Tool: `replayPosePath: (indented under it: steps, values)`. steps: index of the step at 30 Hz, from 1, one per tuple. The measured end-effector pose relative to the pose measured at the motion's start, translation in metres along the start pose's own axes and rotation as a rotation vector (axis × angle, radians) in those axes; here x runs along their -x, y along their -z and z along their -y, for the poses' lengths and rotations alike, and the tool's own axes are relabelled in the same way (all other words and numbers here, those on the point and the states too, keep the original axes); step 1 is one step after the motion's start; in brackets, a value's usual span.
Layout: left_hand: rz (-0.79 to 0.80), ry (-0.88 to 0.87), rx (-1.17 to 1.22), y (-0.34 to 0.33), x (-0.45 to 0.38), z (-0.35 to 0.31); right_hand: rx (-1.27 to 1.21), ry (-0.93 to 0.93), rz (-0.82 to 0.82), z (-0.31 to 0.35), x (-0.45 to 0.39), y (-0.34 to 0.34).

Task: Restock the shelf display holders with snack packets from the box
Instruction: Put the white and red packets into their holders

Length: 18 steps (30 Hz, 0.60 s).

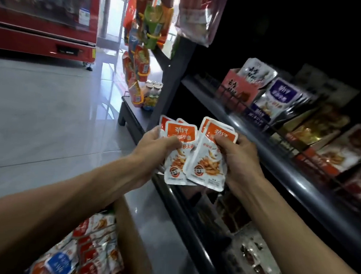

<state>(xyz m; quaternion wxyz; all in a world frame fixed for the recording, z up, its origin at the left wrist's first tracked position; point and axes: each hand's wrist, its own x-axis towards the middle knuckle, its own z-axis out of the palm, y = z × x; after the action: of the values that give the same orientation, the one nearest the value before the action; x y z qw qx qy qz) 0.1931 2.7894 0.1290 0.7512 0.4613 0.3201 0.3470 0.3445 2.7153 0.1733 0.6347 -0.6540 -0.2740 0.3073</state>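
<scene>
My left hand (pixel 156 148) grips a small stack of orange-and-white snack packets (pixel 176 158), held upright. Beside it my right hand (pixel 237 156) grips a second stack of the same packets (pixel 208 158), overlapping the first. Both stacks hover in front of the dark shelf edge (pixel 267 148). Below my left forearm sits the cardboard box (pixel 130 239), full of more orange packets (pixel 97 245) and one blue packet (pixel 61 264). On the shelf to the right stand display holders: a pink holder (pixel 237 89) with white packets and a purple one (pixel 261 117).
More holders with dark and orange packets (pixel 333 153) line the shelf to the right. A lower shelf (pixel 250 254) holds dim packets. Hanging snack strips (pixel 143 54) dangle at the shelf's end. A red vending cabinet (pixel 43 28) stands at far left on the grey tile floor (pixel 47 115).
</scene>
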Motion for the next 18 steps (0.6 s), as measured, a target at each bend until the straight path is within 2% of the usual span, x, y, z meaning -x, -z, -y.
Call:
replayPosePath:
  steps: [8,11,18]
  values:
    - [0.156,-0.123,-0.108,-0.079,-0.002,-0.016,-0.111,0.008,-0.123,0.038,-0.016,0.041]
    - [0.190,-0.133,-0.091,-0.093,-0.003,-0.024,-0.117,-0.003,-0.094,0.060,-0.017,0.063]
    - [0.401,-0.036,0.133,-0.131,0.000,-0.043,-0.207,-0.106,0.018,0.106,-0.015,0.111]
